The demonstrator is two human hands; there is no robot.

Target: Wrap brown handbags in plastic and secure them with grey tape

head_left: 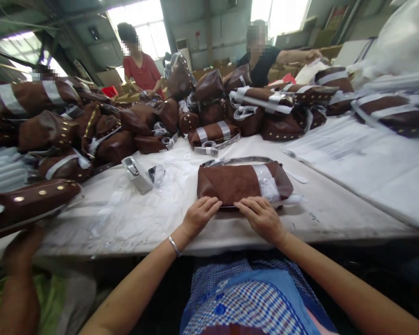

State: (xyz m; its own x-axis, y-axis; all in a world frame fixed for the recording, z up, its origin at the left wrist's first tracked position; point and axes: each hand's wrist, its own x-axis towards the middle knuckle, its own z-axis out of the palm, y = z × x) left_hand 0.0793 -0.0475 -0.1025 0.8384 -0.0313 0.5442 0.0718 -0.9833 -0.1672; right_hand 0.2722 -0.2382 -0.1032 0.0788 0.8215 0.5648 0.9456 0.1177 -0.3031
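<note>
In front of me a brown handbag [228, 182] lies on its side on the white-covered table. A band of clear wrap with a white packet [268, 184] crosses its right part, and its strap [237, 160] runs along the far side. My left hand [201, 215], with a silver bangle at the wrist, grips the bag's near edge left of the middle. My right hand [261, 217] holds the same edge farther right. The fingers of both hands are bent together over that edge; the thumbs are hidden.
Many brown bags [143, 118] are heaped across the back of the table. A tape dispenser [138, 174] stands on crumpled plastic at left. White sheets [380, 163] lie at right. A co-worker's arm [23, 274] reaches under a studded bag [35, 202]. Two people stand behind the heap.
</note>
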